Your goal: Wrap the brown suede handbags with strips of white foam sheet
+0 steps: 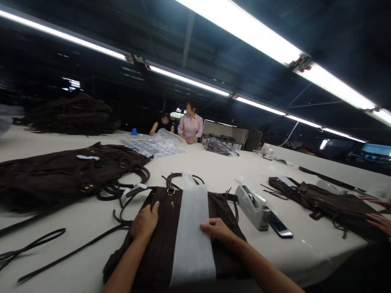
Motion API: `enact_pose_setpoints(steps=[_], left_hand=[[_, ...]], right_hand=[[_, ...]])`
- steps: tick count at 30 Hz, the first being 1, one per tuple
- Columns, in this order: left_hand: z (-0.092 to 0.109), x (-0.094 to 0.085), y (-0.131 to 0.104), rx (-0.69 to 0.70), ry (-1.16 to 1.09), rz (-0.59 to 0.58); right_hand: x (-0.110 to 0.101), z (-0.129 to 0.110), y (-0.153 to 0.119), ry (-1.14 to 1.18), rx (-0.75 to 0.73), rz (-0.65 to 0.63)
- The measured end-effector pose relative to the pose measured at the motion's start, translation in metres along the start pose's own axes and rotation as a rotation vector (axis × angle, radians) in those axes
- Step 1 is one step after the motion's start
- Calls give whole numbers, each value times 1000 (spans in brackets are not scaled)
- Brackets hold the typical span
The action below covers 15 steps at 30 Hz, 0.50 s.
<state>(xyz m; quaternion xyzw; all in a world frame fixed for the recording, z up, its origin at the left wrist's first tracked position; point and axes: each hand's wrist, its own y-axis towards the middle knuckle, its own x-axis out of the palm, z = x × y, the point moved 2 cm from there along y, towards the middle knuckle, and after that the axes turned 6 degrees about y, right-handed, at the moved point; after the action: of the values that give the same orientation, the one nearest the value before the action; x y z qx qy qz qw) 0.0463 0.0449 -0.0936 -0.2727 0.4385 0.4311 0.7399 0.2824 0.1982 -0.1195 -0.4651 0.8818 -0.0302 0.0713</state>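
Bag, dark brown: lay flat on the white surface, close up to its near edge, buckled end toward the far edge. Overhang at the near edge: could not be told. Down its middle: white strip. At the strip's right border: right hand, closed at the fingertips on the material. On the bag's left side: left hand, laid over it with thumb extended; grip beneath could not be told.

Chief risk, by judgement: a skewed or creased strip, from a sideways tug on the right without enough steadying on the left. Also possible: a tear, from a hard pull on seemingly thin material.

Toward the surface's near left corner: long strap, loose; could have caught beneath the left hand and dragged the bag askew. Just right of the bag: tape dispenser, with phone close against it; could both have been knocked toward the near edge by a wide sweep of the right hand. Toward the left edge: second bag, straps spread toward the first; risked a tangle during any shift leftward.
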Motion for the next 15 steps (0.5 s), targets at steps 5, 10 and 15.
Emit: enact_pose_setpoints(steps=[5, 10, 15], left_hand=[[12, -2, 22, -80, -24, -99], [30, -3, 58, -90, -41, -98], [17, 8, 82, -52, -113, 15]], right_hand=[[7, -25, 35, -399, -1, 54], [28, -31, 78, -329, -16, 3], [40, -12, 98, -203, -66, 89]])
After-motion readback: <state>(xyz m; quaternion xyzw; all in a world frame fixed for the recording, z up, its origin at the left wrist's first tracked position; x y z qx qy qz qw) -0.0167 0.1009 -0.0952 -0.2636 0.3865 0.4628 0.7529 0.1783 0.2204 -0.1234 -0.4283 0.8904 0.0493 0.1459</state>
